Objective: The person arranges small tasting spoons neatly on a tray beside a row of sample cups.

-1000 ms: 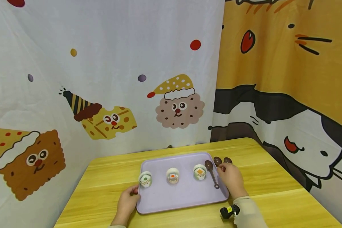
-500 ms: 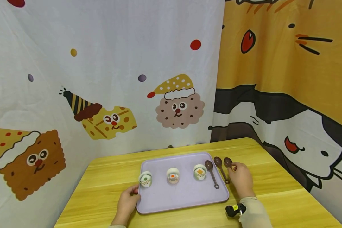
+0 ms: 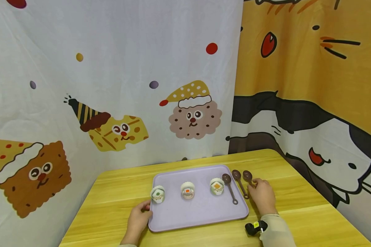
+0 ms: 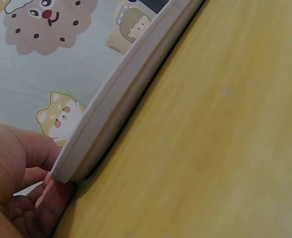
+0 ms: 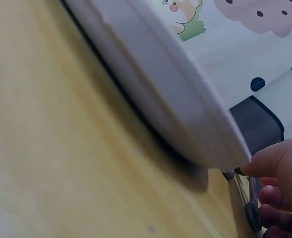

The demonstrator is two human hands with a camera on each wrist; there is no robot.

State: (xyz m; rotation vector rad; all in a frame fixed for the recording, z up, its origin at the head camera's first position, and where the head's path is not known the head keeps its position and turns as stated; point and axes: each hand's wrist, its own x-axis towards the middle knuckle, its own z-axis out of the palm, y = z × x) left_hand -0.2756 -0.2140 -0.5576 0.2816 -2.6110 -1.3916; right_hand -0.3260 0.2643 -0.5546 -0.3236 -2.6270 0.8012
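Observation:
A lavender tray (image 3: 191, 212) lies on the table and bears three small cups with white rims and patterned fillings: a left cup (image 3: 157, 194), a middle cup (image 3: 187, 190) and a right cup (image 3: 217, 186). Near its right side lies a brown spoon (image 3: 230, 188). My left hand (image 3: 137, 219) grips the tray's left edge, thumb on top and fingers below, as the left wrist view shows. To the right of the tray is a second brown spoon (image 3: 241, 184). My right hand (image 3: 263, 197) pinches the handle of a third spoon (image 3: 247, 176), most of which it hides.
The wooden table (image 3: 296, 206) extends in front and to both sides of the tray. Behind it hang a white curtain (image 3: 126, 51) with cartoon snacks and an orange curtain (image 3: 296, 68) with cartoon animals. A black device (image 3: 256, 227) is strapped to my right wrist.
My right hand has moved right, from over the spoons beside the tray to the outermost spoon, and slid slightly down its handle. The left hand and the tray have stayed put.

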